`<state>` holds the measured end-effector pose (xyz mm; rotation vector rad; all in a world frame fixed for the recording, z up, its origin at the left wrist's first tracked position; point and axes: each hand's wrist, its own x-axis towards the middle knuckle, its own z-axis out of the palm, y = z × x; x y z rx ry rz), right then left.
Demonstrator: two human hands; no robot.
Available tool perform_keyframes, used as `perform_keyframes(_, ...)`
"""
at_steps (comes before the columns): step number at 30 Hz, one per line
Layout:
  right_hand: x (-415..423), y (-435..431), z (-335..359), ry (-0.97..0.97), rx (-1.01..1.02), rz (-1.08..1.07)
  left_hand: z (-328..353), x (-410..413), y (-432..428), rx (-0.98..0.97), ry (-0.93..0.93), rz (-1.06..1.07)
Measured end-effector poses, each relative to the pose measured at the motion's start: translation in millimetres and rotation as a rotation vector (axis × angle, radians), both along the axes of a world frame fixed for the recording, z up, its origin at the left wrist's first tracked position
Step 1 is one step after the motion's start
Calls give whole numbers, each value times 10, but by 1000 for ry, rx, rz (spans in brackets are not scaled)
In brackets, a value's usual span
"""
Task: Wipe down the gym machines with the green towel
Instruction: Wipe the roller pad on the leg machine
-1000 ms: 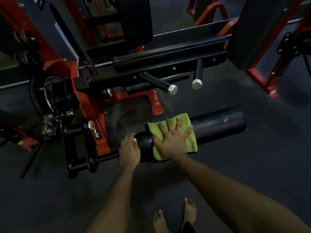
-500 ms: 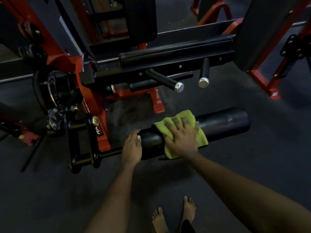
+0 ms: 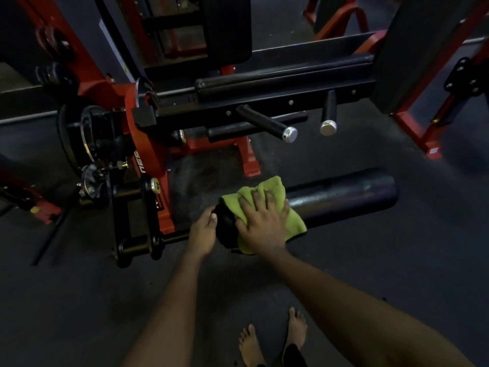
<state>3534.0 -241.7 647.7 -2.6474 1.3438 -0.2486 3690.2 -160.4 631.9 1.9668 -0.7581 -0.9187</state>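
The green towel is draped over the left part of a long black roller pad of the red and black gym machine. My right hand presses flat on the towel with its fingers spread. My left hand grips the pad's left end, right beside the towel, with the thumb against the pad. The far side of the towel is hidden behind the pad.
Two black pegs with chrome caps stick out above the pad. A black padded bar runs across behind them. A red frame foot stands at the right. My bare feet are on the dark rubber floor.
My right hand slid the towel slightly right along the pad, then back left toward my left hand, and the towel bunched up. My left hand stayed at the pad's end.
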Motion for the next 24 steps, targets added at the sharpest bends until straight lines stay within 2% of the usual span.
perform_keyframes(3, -483, -442, -12, 46, -5, -87, 44, -104, 4, 9, -99, -56)
perform_keyframes(5, -693, -705, 58, 11, 6, -272, 57, -138, 13, 17, -157, -75)
perform_keyframes(8, -521, -759, 106, -63, 100, -508, 85, -162, -16, 50, -182, -76)
perform_keyframes(10, -298, -561, 97, -74, 96, -480, 103, -200, -44, 73, -202, -51)
perform_keyframes(12, -262, -377, 19, -78, 49, -321, 123, -256, -75, 84, -257, -10)
perform_keyframes(14, -525, -454, -18, -44, 3, -150, 137, -347, -112, 51, -333, 10)
perform_keyframes(16, -828, -711, -9, 16, -23, -65, 152, -435, -163, 20, -417, -15)
perform_keyframes(18, -949, -885, 8, -13, -11, -158, 156, -487, -211, 32, -507, -43)
perform_keyframes(21, -607, -703, 31, -135, 38, -421, 174, -534, -238, 85, -587, -32)
perform_keyframes(22, -526, -624, 31, -145, 33, -434, 195, -578, -257, 102, -614, -15)
perform_keyframes(24, -614, -605, 0, -115, 28, -275, 230, -664, -299, 118, -680, 7)
